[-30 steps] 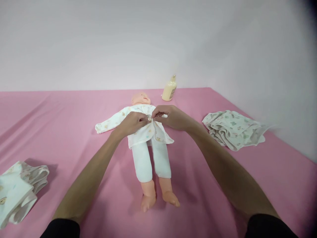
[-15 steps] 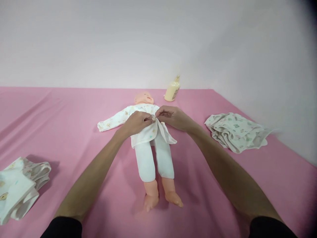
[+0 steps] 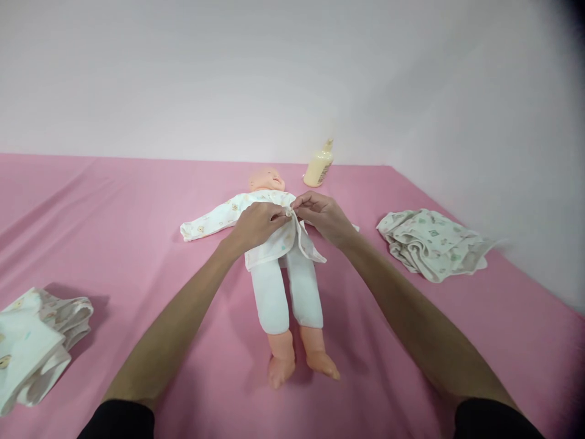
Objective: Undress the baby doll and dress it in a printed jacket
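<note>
A baby doll lies on its back with its feet toward me, its lower legs and feet bare below white cloth. It wears a white printed baby shirt, and one sleeve stretches out to the left. My left hand pinches the shirt's front edge at the chest, beside a small button or snap. Close by on the right, my right hand pinches the other part of the front opening. The fingertips of both hands nearly meet there. Below them the shirt's lower front hangs parted. My fingers partly hide the fastening.
A pale yellow pump bottle stands behind the doll near the wall. Folded printed baby clothes lie at the left edge, and a folded printed cloth lies at the right. A pink sheet covers the surface up to the walls.
Both hands have shifted slightly up and to the right, still pinching the shirt front. The doll has moved a little to the right, and the end of its right-side sleeve now shows.
</note>
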Motion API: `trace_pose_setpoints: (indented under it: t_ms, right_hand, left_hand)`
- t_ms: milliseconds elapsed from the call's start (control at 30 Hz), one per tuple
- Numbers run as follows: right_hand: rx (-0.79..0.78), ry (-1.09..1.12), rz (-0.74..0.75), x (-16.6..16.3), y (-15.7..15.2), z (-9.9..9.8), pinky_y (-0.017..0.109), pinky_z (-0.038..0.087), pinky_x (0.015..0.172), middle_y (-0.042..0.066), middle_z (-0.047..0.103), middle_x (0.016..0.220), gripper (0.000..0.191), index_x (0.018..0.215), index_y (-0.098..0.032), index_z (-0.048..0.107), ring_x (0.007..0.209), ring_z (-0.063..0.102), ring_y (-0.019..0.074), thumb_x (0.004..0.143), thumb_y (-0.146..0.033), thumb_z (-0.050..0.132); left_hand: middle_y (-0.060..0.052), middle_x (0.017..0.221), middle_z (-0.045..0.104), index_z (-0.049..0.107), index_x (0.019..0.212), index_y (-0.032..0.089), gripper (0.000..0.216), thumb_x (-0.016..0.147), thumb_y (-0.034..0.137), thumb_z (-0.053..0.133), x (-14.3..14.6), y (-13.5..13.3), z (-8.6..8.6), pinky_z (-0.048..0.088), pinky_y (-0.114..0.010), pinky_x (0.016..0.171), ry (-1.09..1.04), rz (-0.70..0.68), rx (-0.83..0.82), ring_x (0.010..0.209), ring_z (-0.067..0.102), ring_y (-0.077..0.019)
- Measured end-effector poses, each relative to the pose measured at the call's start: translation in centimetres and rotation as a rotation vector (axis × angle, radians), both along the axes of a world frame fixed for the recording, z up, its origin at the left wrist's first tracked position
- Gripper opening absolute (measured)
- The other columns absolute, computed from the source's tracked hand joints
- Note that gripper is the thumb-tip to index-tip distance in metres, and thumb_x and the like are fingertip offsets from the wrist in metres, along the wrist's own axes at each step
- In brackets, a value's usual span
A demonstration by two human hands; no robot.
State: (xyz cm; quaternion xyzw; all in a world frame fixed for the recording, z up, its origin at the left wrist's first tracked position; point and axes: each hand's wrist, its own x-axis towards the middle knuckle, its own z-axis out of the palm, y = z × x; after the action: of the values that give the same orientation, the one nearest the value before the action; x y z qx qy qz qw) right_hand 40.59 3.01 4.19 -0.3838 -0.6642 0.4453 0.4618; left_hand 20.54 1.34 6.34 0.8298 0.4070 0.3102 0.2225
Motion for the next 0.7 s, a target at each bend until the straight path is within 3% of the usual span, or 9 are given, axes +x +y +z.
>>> trace_pose_setpoints:
  t_ms: [167,300,467,700]
  right_hand:
    - [-0.037,0.032,-0.05,-0.4,-0.5,-0.3,0.027,0.047,0.065,0.0,0.064,0.08,0.015,0.09,-0.021,0.065,0.07,0.058,0.0123,0.081,-0.032,0.07]
    - [-0.07,0.055,-0.045,-0.6,-0.8,-0.1,0.027,0.047,0.065,0.0,0.065,0.081,0.015,0.09,-0.021,0.065,0.07,0.059,0.0121,0.081,-0.032,0.07]
    - [-0.099,0.086,-0.006,-0.4,-0.7,-0.3,0.028,0.048,0.067,0.001,0.066,0.084,0.015,0.09,-0.021,0.067,0.072,0.061,0.0128,0.081,-0.033,0.07]
    - [-0.065,0.072,-0.063,-0.4,-0.6,-0.5,0.027,0.05,0.066,0.002,0.068,0.088,0.024,0.097,-0.022,0.068,0.075,0.062,0.0136,0.079,-0.037,0.072]
  left_hand:
    - [0.001,0.059,0.041,0.033,0.058,0.018,0.042,0.095,0.031,0.046,0.3,0.3,-0.3,0.021,-0.031,0.057,0.062,0.045,0.061,0.057,0.034,-0.0125]
    - [-0.001,0.063,0.045,0.046,0.059,0.017,0.04,0.097,0.03,0.046,0.5,0.4,-0.6,0.023,-0.03,0.058,0.122,0.067,0.14,0.059,0.036,-0.0133]
    - [-0.003,0.067,0.05,0.058,0.066,0.016,0.039,0.099,0.031,0.044,0.6,0.3,-0.8,0.025,-0.029,0.06,0.184,0.08,0.177,0.063,0.041,-0.0144]
    - [-0.007,0.077,0.059,0.066,0.077,0.015,0.04,0.102,0.031,0.039,1.0,0.2,-1.0,0.03,-0.029,0.061,0.314,0.143,0.275,0.073,0.052,-0.0178]
